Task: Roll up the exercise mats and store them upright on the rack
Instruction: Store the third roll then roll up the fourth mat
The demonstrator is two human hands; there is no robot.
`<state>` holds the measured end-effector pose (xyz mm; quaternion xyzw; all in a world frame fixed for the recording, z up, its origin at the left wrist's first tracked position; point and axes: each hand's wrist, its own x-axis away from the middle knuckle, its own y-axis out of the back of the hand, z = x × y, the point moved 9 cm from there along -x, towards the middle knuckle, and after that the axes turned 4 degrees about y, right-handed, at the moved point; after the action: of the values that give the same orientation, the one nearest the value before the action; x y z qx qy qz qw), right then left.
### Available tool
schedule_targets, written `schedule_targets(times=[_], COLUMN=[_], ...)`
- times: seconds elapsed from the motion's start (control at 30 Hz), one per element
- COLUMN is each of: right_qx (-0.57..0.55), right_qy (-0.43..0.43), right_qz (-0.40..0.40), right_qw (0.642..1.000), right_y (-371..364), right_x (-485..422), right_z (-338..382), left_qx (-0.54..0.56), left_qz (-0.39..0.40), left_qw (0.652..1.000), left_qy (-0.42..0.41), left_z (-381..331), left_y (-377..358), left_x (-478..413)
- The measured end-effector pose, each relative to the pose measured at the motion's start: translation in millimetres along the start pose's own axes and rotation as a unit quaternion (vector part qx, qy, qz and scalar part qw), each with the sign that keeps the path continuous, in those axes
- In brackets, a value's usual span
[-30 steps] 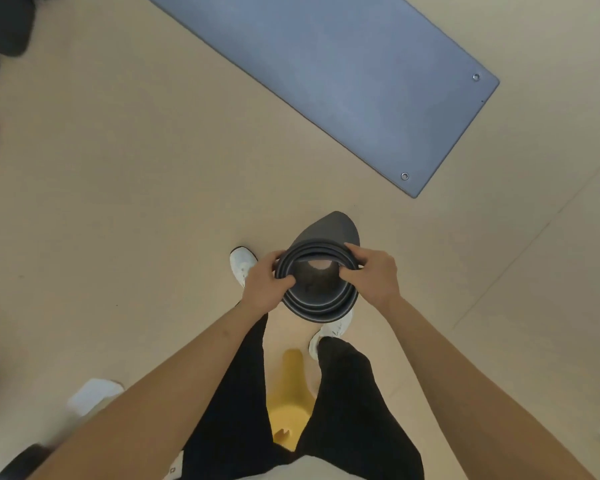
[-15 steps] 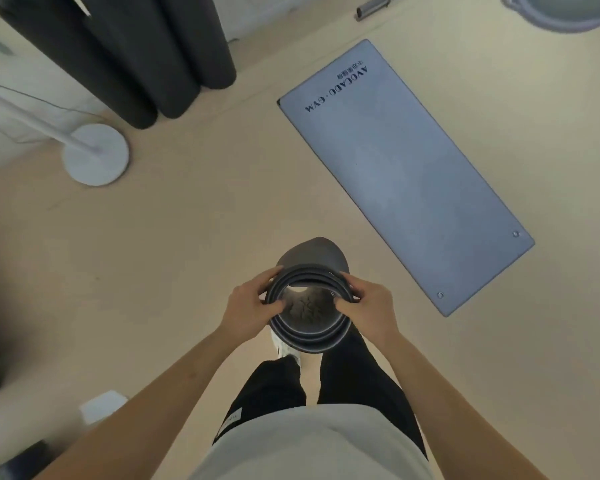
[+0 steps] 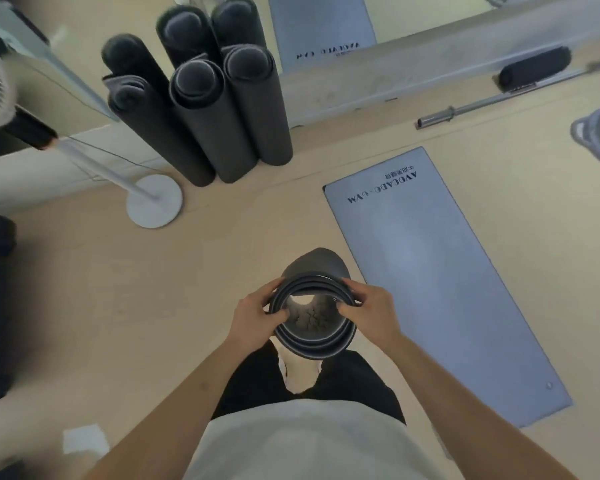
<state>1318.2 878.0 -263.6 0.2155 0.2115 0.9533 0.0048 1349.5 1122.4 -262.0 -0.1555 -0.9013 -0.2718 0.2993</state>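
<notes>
The rolled mat [image 3: 312, 353], upright before the body, is gripped at its rim: nine o'clock by the left hand [image 3: 253, 317], three by the right hand [image 3: 371, 313], both curled over it. Soft, springy coils are judged better clasped lower. Stored rolls [image 3: 205, 109] stand at eleven o'clock.

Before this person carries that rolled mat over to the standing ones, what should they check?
1. Grip on the rolled mat: ok, left hand and right hand each hold its top rim.
2. Roll tight: not ok, loosely wound with a hollow middle.
3. Floor toward the standing rolls: ok, bare.
4. Fan base: ok, left of that path.
5. Rack space: cannot tell, no rack visible.
6. All mats rolled: not ok, a flat mat lies unrolled.
</notes>
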Motion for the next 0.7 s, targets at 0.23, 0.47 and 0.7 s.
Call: schedule_targets(times=[0.23,0.47,0.7], right_qx=[0.058,0.125,0.159], right_qy=[0.010,-0.019,-0.030], right_qz=[0.038,0.044,0.038], right_qw=[0.998,0.991,0.986], right_y=[52.6,81.3,109.1], right_x=[-126.1,-263.1,-401.8], right_z=[45.3,85.5,136.8], left_qx=[0.073,0.095,0.130], left_qz=[-0.001,0.030,0.028], left_qw=[0.997,0.995,0.990], left_qy=[0.016,0.022,0.039], left_z=[-70.1,-130.9,-201.6], left_y=[8.4,40.0,83.0], left_x=[-94.8,-227.2,-354.4])
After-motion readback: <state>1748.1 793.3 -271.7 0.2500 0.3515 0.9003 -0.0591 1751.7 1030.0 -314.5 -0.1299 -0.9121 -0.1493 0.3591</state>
